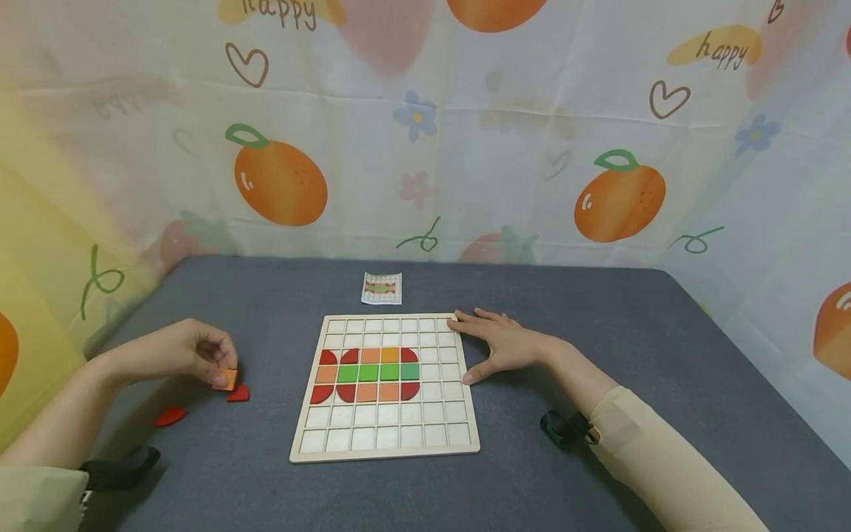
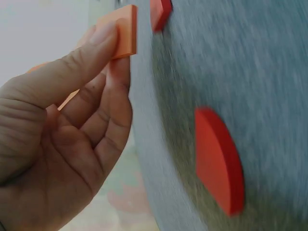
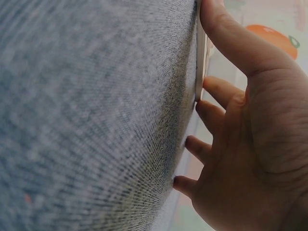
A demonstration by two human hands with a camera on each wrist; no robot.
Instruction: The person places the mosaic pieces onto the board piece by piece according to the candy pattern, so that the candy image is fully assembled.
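My left hand (image 1: 193, 351) pinches an orange square tile (image 1: 227, 380) between thumb and fingers, held over the table left of the board. Close below it lies a red quarter-round tile (image 1: 238, 393), and nearer to me lies another red quarter-round tile (image 2: 219, 161). At the middle, a wooden grid board (image 1: 385, 454) bears rows of red, orange and green tiles. Green square tiles (image 1: 368, 372) run along the middle row, with orange squares and red rounded pieces around them. My right hand (image 1: 501, 343) rests with spread fingers at the board's right edge, thumb and fingertips on its rim.
Behind the board lies a small printed card (image 1: 382, 289) with a coloured grid pattern. The dark grey table (image 1: 565, 295) ends at a fruit-print curtain (image 1: 425, 148) at the back and sides. Dark straps (image 1: 568, 428) sit at both wrists.
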